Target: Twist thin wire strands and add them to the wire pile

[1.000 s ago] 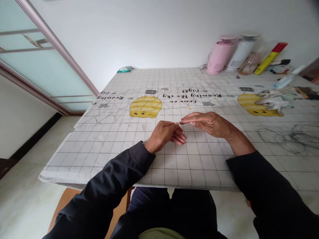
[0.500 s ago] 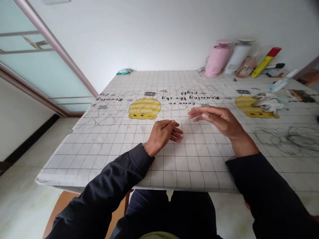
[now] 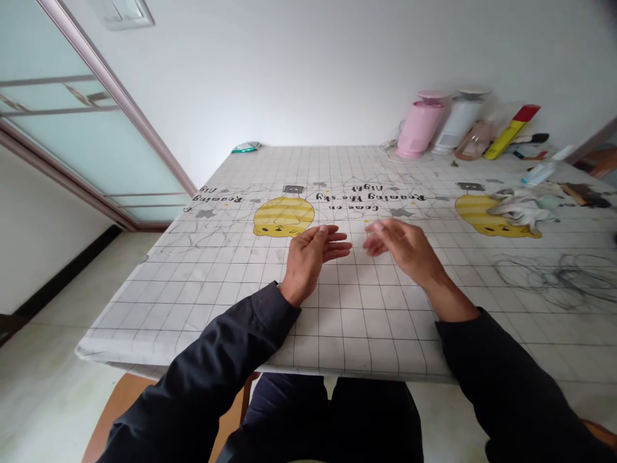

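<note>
Our cloth-covered counter (image 3: pixel 231 321) carries tangled wire (image 3: pixel 567 275) at its right side. Over its middle, our left hand (image 3: pixel 306 260) extends its fingers and our right hand (image 3: pixel 407 249) half-curls, blurred; we cannot tell whether either grips anything.

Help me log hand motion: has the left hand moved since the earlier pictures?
Yes, the left hand shifted toward the left yellow print, overlapping its edge in view.

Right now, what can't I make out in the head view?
All in the head view:
- Right hand: fingertips motion-blurred; any grip unclear.
- Left hand: anything thin between its fingers is too small to tell.
- Wall switch: cut off by the top edge.
- Right-hand yellow print: partly hidden by the crumpled cloth.
</note>
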A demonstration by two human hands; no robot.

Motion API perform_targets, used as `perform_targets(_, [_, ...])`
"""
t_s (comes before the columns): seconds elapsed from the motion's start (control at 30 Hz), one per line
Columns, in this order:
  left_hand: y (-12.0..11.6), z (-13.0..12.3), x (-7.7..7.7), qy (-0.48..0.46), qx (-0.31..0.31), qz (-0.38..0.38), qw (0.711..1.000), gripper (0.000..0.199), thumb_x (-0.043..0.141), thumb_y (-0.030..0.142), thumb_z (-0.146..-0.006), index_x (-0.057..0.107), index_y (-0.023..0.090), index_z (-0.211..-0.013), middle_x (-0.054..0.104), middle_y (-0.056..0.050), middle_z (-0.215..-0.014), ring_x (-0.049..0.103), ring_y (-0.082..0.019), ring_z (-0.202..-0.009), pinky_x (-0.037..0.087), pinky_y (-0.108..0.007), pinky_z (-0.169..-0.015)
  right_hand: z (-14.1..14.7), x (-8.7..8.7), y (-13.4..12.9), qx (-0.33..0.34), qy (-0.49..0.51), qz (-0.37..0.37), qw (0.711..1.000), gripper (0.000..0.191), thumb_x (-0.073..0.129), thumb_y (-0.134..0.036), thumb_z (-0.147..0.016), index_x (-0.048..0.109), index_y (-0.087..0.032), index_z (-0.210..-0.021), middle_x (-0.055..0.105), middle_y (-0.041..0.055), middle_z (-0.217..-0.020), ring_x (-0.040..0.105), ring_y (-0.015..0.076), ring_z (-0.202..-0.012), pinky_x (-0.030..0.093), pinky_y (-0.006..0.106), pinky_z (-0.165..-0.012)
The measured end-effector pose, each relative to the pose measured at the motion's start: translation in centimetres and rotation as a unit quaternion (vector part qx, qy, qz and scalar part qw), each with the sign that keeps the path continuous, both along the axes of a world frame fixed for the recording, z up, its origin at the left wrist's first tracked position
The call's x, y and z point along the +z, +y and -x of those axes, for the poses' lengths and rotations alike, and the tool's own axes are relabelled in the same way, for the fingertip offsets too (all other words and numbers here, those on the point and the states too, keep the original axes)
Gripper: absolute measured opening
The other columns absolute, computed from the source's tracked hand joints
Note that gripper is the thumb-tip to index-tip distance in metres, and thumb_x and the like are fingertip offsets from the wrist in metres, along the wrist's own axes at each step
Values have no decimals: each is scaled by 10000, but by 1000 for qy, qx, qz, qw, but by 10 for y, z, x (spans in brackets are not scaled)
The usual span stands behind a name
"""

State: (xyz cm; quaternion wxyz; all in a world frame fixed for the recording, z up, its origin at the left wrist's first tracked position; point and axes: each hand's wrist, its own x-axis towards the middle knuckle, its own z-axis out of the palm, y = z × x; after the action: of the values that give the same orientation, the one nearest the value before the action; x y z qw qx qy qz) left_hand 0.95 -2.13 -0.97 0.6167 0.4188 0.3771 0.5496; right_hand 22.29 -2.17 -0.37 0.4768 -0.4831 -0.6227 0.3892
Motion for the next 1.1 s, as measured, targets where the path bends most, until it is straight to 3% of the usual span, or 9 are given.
perform_targets(0.07, [3,0,-3,-22,5,0,1000,383,679,477,-1087,743,101,-1123,827,-188,-1119,837,-277,-999,679,-451,-988,6,-4,-4,71,-10,33,997,521,716,-698,-1009,754,-191,-1127,806,80,-870,762,202,-691,653,342,-662])
perform_targets(0.13, [6,1,-5,-27,-1,-2,1000,374,692,471,-1081,753,104,-1117,820,-182,-1120,830,-265,-1000,673,-442,-989,12,-9,-6,85,-12,31,996,483,687,-662,-1040,730,-195,-1153,799,65,-849,752,193,-658,640,331,-619])
perform_targets(0.3, [6,8,0,37,-35,-16,999,326,742,443,-1042,790,120,-1046,796,-142,-1049,776,-203,-888,663,-320,-768,14,-16,-4,16,-25,-10,1000,399,596,-555,-1110,727,-178,-1106,788,67,-846,748,182,-660,632,320,-608])
perform_targets(0.47, [8,13,6,59,-64,-32,996,343,813,461,-980,801,124,-1042,771,-128,-1086,719,-153,-803,603,-266,-664,11,-19,-5,-14,-91,-36,995,450,558,-426,-1129,714,-158,-1455,767,40,-807,696,159,-623,606,309,-597])
perform_targets(0.57, [10,14,6,35,-96,-25,994,405,828,520,-961,807,118,-1011,747,-104,-991,708,-152,-777,595,-271,-664,12,-20,-6,-22,-115,-45,992,497,548,-382,-1126,669,-169,-1558,743,22,-771,645,143,-575,569,292,-556])
perform_targets(0.83, [12,20,6,25,-149,-18,988,380,819,459,-983,828,135,-1180,642,2,-685,561,-99,-597,483,-231,-603,3,-24,-4,-7,-155,-96,983,484,504,-322,-1127,690,-220,-1563,709,4,-758,618,137,-582,553,296,-596])
perform_targets(1.1, [18,23,0,9,-208,22,978,382,871,457,-929,833,151,-1155,622,22,-678,517,-79,-552,421,-216,-533,-7,-13,-7,21,-188,-115,975,446,523,-320,-1115,762,-232,-1481,708,-2,-747,592,125,-572,537,298,-619])
